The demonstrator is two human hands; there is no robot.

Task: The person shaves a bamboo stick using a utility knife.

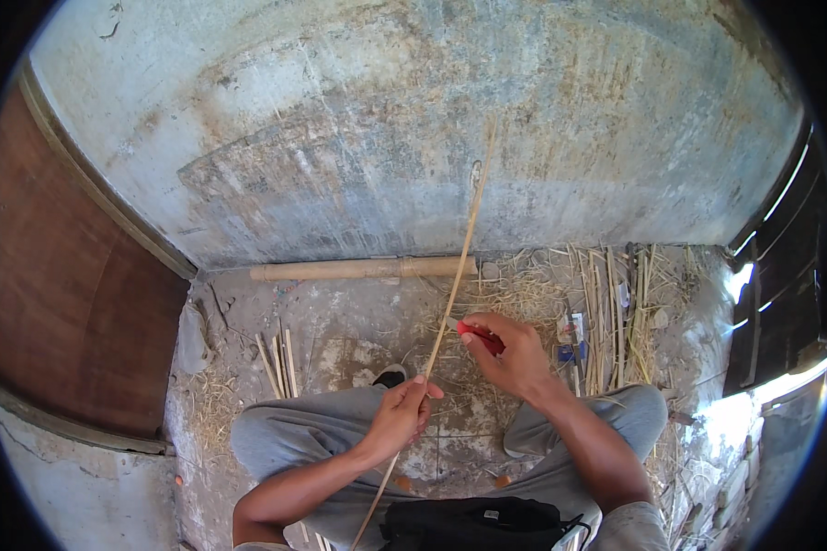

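Note:
My left hand (402, 411) grips a long thin bamboo strip (461, 257) near its lower part. The strip rises up and away toward the grey wall and runs down past my lap. My right hand (515, 354) holds a red-handled knife (480, 336), its tip meeting the strip just above my left hand. I sit with knees apart in grey trousers on a concrete floor.
A thick bamboo pole (363, 269) lies along the wall's base. Split bamboo strips (606, 312) and shavings pile at the right, a few short strips (277, 363) at the left. A black bag (473, 523) rests in my lap. A brown door (55, 303) stands left.

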